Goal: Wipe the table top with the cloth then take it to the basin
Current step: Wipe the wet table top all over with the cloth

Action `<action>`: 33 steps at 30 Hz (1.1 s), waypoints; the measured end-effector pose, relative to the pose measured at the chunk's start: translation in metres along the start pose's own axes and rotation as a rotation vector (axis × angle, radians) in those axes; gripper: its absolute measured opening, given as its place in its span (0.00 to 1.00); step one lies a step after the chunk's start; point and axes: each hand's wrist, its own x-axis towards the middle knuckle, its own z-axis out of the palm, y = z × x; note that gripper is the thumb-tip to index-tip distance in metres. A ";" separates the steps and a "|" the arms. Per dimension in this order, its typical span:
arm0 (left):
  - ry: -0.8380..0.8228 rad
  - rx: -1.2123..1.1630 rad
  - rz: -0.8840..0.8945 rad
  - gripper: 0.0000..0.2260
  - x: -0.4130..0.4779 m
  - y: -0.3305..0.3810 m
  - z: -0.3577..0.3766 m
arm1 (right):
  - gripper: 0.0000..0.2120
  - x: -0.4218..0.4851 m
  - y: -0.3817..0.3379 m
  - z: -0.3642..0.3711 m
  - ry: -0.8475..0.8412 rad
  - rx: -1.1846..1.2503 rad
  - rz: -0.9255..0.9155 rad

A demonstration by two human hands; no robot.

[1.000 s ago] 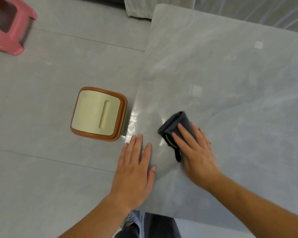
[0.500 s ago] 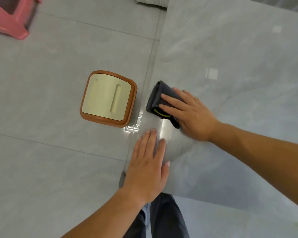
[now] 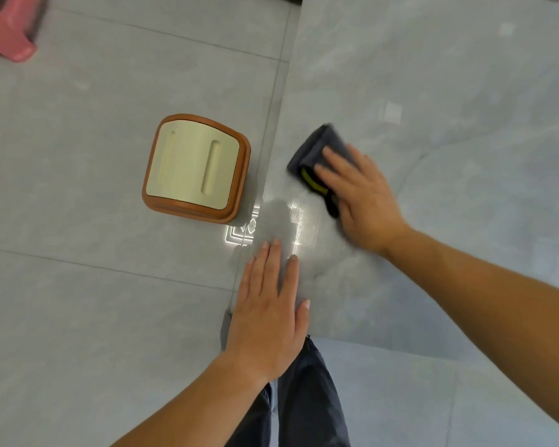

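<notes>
Cloth (image 3: 317,150) on table (image 3: 449,91), under right hand (image 3: 362,195) fingers

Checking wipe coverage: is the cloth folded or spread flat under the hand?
Folded: the cloth is a thick, compact wad, layered at its edge, under the right hand.

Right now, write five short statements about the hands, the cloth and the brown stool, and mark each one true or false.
1. The right hand presses a dark cloth on the table top. True.
2. The left hand lies flat near the table's corner. True.
3. Both hands touch the cloth. False: only the right hand does; the left hand is apart from it.
4. The brown stool stands on the floor beside the table. True.
5. The cloth is bright red. False: it is dark grey with a yellow-green strip.
</notes>
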 end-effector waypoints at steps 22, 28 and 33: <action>0.053 -0.027 0.092 0.29 -0.014 -0.013 0.007 | 0.22 -0.173 -0.020 0.011 0.027 0.006 0.168; 0.094 -0.081 0.050 0.29 -0.034 -0.019 0.021 | 0.25 -0.184 -0.070 0.039 0.080 0.016 0.208; 0.111 -0.069 -0.003 0.30 -0.054 -0.019 0.037 | 0.25 -0.128 -0.079 0.044 0.007 0.033 0.002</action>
